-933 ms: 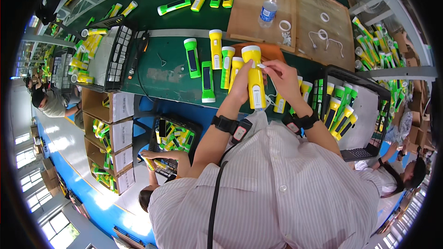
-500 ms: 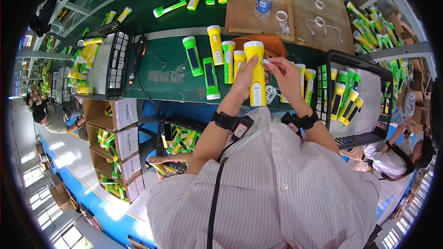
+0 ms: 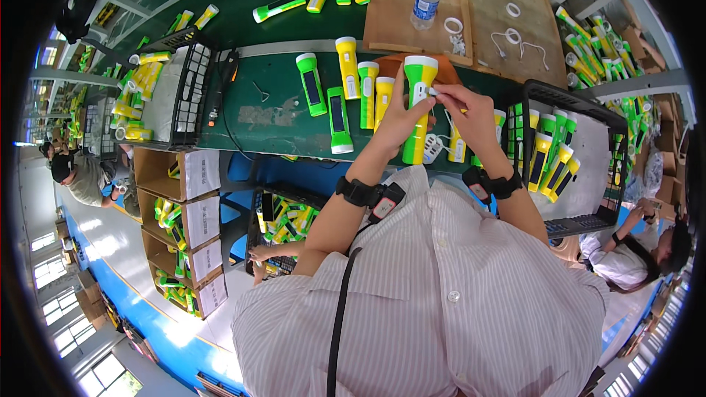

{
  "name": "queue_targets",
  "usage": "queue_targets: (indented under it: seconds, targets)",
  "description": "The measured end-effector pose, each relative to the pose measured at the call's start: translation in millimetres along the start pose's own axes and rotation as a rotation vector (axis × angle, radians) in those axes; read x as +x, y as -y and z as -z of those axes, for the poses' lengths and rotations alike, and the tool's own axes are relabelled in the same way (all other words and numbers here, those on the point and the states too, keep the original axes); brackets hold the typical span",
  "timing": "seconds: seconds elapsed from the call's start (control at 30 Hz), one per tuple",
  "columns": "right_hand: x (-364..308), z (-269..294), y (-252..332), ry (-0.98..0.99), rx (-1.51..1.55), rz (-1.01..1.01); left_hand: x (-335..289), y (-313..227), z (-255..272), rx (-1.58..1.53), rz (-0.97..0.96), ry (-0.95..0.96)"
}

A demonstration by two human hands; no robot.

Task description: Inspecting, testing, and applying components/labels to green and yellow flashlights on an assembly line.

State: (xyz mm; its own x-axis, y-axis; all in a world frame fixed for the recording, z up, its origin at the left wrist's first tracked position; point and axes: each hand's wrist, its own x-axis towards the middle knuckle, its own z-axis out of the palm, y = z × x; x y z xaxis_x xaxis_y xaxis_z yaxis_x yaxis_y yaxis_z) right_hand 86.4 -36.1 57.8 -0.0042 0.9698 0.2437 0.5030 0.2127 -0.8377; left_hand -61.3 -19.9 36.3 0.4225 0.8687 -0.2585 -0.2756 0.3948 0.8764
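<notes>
My left hand (image 3: 396,123) is wrapped round a green-and-yellow flashlight (image 3: 415,140), which stands upright with its wide head at the top. At the flashlight's side, just below the head, my right hand (image 3: 471,109) pinches a small white plug (image 3: 432,91). To the left of my hands a green flashlight (image 3: 339,121) with a dark panel lies on the green table, near a yellow flashlight (image 3: 348,68) and several others. Below my right hand is a white slotted block (image 3: 434,148), partly hidden by the held flashlight.
A black crate (image 3: 531,92) of flashlights stands at the right, another black crate (image 3: 193,103) at the left. Behind are wooden boards (image 3: 507,51) with a water bottle (image 3: 425,1) and white rings. Open cartons (image 3: 162,169) sit lower left. Other people work on both sides.
A plain yellow flashlight showed in my left hand before; now a green-and-yellow one shows. Whether it was turned or swapped I cannot tell. The view has shifted slightly.
</notes>
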Motion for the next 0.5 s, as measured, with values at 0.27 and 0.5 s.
queue_targets:
  seconds: [0.27, 0.5]
  targets:
    - [11.1, 18.3, 18.0, 0.043, -0.371, 0.246, 0.7, 5.7, -2.0, 0.427, -0.152, -0.083]
    - [19.2, 23.6, 8.5, 0.145, -0.313, 0.17, -5.2, -4.0, -6.1, 0.428, -0.141, -0.065]
